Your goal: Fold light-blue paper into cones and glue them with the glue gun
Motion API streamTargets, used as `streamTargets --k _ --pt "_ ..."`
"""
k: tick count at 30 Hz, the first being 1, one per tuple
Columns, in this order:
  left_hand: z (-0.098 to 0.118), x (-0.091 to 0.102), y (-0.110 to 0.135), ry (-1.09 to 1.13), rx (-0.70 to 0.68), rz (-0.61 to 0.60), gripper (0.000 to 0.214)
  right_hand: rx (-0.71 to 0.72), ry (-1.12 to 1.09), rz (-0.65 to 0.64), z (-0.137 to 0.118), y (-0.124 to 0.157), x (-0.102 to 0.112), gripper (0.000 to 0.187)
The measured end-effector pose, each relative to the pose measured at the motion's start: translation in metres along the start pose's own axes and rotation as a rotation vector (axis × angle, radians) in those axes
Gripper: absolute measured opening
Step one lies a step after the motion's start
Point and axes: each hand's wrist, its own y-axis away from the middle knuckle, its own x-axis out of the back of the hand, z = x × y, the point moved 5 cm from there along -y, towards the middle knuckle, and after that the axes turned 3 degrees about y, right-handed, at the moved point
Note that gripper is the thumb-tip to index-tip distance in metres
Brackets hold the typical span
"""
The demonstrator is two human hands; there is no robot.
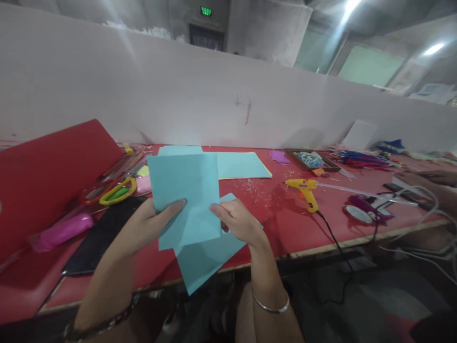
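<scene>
Blue paper (pixel 185 181) held above front edge of red table (pixel 274 245); left side gripped by left hand (pixel 152 220), right side pinched by right hand (pixel 242 222), forearms angled inward, thumbs uppermost.

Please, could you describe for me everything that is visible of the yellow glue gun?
The glue gun is yellow and looks plastic, with dark marks on its body. It is on the red table, nozzle pointing left in the picture, handle toward the near edge. A black cord leaves the handle's end and goes over that edge. A long translucent stick seems to run from its back. The right hand does not touch it. Whether it is switched on, I cannot tell.
</scene>
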Motion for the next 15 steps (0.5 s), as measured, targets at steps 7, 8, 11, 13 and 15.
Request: streamTargets --k 7,8,11,13,15 --pt "-0.010 0.009 -0.005 0.060 -0.001 0.107 0.035 -0.026 -0.075 -0.145 0.004 0.000 -0.005 0.045" --pt "-0.011 0.010 -0.006 0.063 -0.005 0.112 0.035 -0.013 -0.054 -0.128 0.004 -0.001 -0.003 0.045" --pt "-0.011 0.010 -0.009 0.087 -0.034 0.131 0.035 0.016 -0.024 -0.055 0.004 -0.001 0.001 0.045" --pt "-0.012 0.010 -0.010 0.101 -0.045 0.150 0.035 0.011 -0.046 -0.040 0.004 -0.002 0.001 0.045" --pt "-0.013 0.011 -0.011 0.109 -0.049 0.183 0.035 0.006 -0.070 -0.073 0.005 -0.002 -0.001 0.042"
